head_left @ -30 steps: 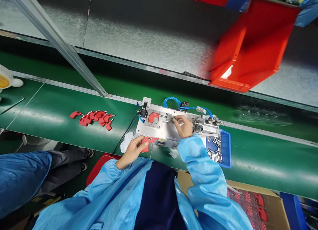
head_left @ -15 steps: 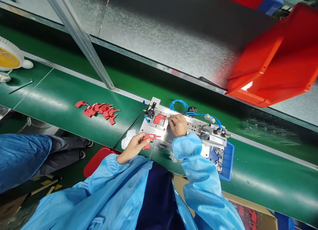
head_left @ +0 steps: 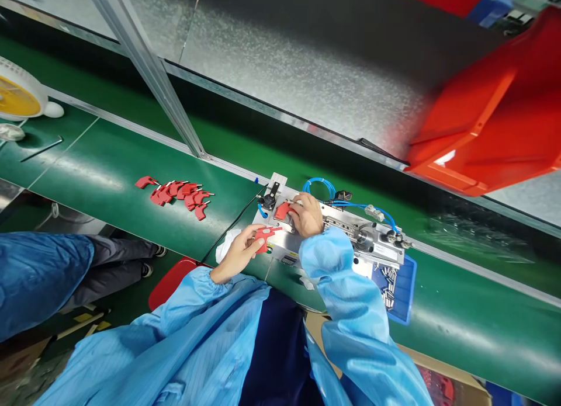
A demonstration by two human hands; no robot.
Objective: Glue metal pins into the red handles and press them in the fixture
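Note:
My left hand (head_left: 239, 252) is closed in a pinch around a red pistol-shaped plastic part (head_left: 265, 240), held in front of a metal fixture (head_left: 289, 243). Another red pistol-shaped part (head_left: 281, 211) lies in the nest at the fixture's left end. Over that part's right end, my right hand (head_left: 308, 215) has its thumb and fingers bent together on it; the fingers hide the thin tip. A black clamp (head_left: 270, 197) stands just left of the nest. Further left, several red parts with thin metal tips (head_left: 186, 194) lie in a loose pile on the green bench.
A blue tray (head_left: 407, 289) of small metal pins stands at the fixture's right end. Blue air hoses (head_left: 319, 187) curl behind it. A large red bin (head_left: 491, 120) sits on the shelf at right. A fan (head_left: 21, 93) is at far left, and another person's legs (head_left: 123, 257) show below.
My right hand has shifted left, from the thin tip onto the red part in the nest. The red part in my left hand has turned slightly and shows more of its body.

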